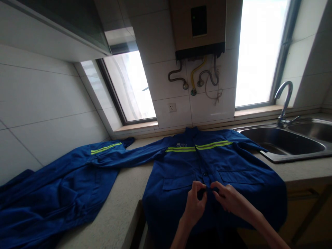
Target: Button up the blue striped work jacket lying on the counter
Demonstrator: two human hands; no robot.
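Observation:
A blue work jacket [181, 166] with yellow-green reflective stripes lies front up across the counter, its lower part hanging over the edge. My left hand [195, 200] pinches the jacket's front edge near the middle, below the pocket flaps. Close beside it, my right hand [228, 197] pinches the same front opening from the other side. The fingertips of both hands nearly meet there; whether a button is between them is too dark to tell. Above the hands, the front placket runs up to the collar.
A second blue garment [64, 183] with a reflective stripe lies on the counter [121, 207] at left, under the jacket's sleeve. At right are a steel sink [282, 140] and faucet [284, 103]. A water heater [199, 26] hangs on the wall between two windows.

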